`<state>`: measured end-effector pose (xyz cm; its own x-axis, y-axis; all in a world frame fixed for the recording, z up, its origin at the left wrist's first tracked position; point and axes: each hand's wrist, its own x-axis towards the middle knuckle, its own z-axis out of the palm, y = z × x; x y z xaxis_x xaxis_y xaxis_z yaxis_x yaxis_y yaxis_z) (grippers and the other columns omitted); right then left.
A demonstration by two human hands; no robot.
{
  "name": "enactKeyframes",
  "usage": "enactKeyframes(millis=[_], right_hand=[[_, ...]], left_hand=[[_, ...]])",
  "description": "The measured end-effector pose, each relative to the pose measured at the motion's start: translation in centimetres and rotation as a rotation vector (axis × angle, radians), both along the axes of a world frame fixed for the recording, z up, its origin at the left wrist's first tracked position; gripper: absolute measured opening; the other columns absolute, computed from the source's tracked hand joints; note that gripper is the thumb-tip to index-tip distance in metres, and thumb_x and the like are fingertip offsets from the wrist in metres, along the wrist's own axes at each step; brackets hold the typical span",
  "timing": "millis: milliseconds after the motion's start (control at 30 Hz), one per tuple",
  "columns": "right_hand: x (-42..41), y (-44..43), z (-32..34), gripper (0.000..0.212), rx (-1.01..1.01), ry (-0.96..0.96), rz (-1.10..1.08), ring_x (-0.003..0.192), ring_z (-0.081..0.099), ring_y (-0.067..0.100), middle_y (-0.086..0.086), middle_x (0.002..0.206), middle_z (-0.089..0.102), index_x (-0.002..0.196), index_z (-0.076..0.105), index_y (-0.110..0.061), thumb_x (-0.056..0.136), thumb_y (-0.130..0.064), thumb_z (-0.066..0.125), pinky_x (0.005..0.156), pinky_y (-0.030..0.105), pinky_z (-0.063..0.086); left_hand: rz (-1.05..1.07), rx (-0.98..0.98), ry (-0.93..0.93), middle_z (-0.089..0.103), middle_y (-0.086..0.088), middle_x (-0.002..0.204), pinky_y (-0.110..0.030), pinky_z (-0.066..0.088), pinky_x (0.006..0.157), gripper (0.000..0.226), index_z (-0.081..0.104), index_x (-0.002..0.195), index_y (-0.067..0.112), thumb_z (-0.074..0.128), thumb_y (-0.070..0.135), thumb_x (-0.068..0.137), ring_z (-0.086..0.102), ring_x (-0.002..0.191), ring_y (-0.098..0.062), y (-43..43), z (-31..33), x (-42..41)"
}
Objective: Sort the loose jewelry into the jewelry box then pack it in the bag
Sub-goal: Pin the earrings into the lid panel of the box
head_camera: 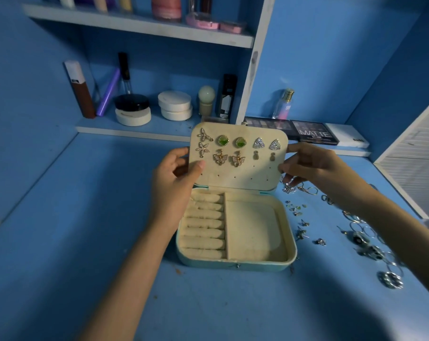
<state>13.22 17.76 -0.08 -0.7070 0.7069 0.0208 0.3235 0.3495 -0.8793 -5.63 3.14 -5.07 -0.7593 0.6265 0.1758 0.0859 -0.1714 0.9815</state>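
Jewelry [361, 238] lies loose at five o'clock from my right hand [314, 166], nearer it than my left hand [176, 178], while both pinch the upright lid [238, 179] of the box [235, 265] by its sides.

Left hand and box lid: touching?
Touching. Head view: the left hand grips the lid at its left edge, thumb on the inner face, fingers behind it.

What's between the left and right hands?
The open lid of the jewelry box, held at its side edges by the left hand and right hand, with ten earrings pinned on it; head view.
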Motion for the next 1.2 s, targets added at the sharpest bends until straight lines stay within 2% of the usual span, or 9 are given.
enactKeyframes(millis=[100, 300, 467, 633, 767, 933, 1067, 1200], right_hand=[[1.0, 0.0, -0.2, 0.027, 0.051, -0.054, 0.026, 0.071, 0.064, 0.020, 0.020, 0.088, 0.067, 0.113, 0.060, -0.012, 0.089, 0.001, 0.057, 0.072, 0.034, 0.054], [3.3, 0.2, -0.6, 0.023, 0.242, -0.174, 0.038, 0.070, 0.065, 0.020, 0.009, 0.080, 0.069, 0.104, 0.061, -0.021, 0.089, -0.004, 0.059, 0.066, 0.033, 0.054], [4.8, 0.3, 0.2, 0.027, 0.443, -0.505, 0.207, 0.071, 0.060, 0.004, -0.010, 0.075, 0.066, 0.085, 0.064, -0.037, 0.084, -0.010, 0.066, 0.073, 0.022, 0.049], [5.5, -0.3, 0.5, 0.020, 0.433, -0.653, 0.331, 0.074, 0.060, -0.003, -0.018, 0.076, 0.065, 0.085, 0.066, -0.033, 0.084, -0.013, 0.065, 0.069, 0.012, 0.047], [5.8, -0.3, 0.0, 0.024, 0.432, -0.715, 0.358, 0.075, 0.059, -0.003, -0.016, 0.079, 0.065, 0.083, 0.062, -0.037, 0.083, -0.013, 0.065, 0.067, 0.007, 0.041], [6.1, -0.4, 0.3, 0.021, 0.366, -0.779, 0.398, 0.077, 0.058, -0.002, -0.014, 0.082, 0.063, 0.082, 0.057, -0.037, 0.083, -0.017, 0.066, 0.070, 0.011, 0.044], [6.2, -0.8, 0.9, 0.033, 0.347, -0.825, 0.444, 0.081, 0.057, -0.003, -0.017, 0.083, 0.062, 0.081, 0.056, -0.043, 0.081, -0.010, 0.060, 0.074, 0.017, 0.047], [6.4, -0.8, 1.0, 0.034, 0.327, -0.850, 0.471, 0.086, 0.055, -0.002, -0.016, 0.090, 0.061, 0.088, 0.058, -0.042, 0.081, -0.009, 0.064, 0.081, 0.021, 0.048]], left_hand=[[-0.002, 0.012, -0.005, 0.069, 0.006, 0.086, -0.014, 0.051, 0.064, 0.020, 0.061, 0.089, 0.022, 0.066, 0.003, 0.085, 0.066, 0.073, 0.000, 0.0, -0.1, -0.1], [-0.005, 0.020, -0.010, 0.069, 0.007, 0.085, -0.015, 0.052, 0.063, 0.019, 0.060, 0.088, 0.023, 0.066, 0.005, 0.085, 0.067, 0.073, -0.001, 0.1, -0.2, -0.1], [-0.004, 0.034, 0.002, 0.068, 0.006, 0.083, -0.014, 0.051, 0.061, 0.020, 0.060, 0.087, 0.023, 0.066, 0.004, 0.085, 0.066, 0.069, 0.000, 0.1, -0.1, 0.0], [-0.008, 0.043, 0.001, 0.068, 0.007, 0.081, -0.012, 0.049, 0.059, 0.018, 0.060, 0.087, 0.022, 0.066, 0.005, 0.085, 0.066, 0.067, 0.002, 0.0, 0.0, 0.0], [-0.016, 0.046, 0.005, 0.067, 0.007, 0.083, -0.011, 0.048, 0.059, 0.018, 0.060, 0.088, 0.022, 0.066, 0.005, 0.085, 0.066, 0.068, 0.002, 0.0, 0.0, 0.0], [-0.015, 0.040, 0.019, 0.068, 0.010, 0.082, -0.013, 0.050, 0.061, 0.019, 0.060, 0.086, 0.023, 0.066, 0.005, 0.085, 0.066, 0.069, 0.002, 0.1, -0.2, -0.2], [-0.009, 0.047, 0.009, 0.069, 0.015, 0.073, -0.013, 0.050, 0.061, 0.022, 0.061, 0.084, 0.025, 0.066, 0.004, 0.084, 0.066, 0.069, 0.001, 0.2, -0.3, -0.2], [-0.013, 0.056, 0.012, 0.068, 0.011, 0.080, -0.013, 0.049, 0.062, 0.021, 0.060, 0.085, 0.024, 0.066, 0.003, 0.085, 0.066, 0.070, 0.002, 0.2, -0.3, -0.2]])
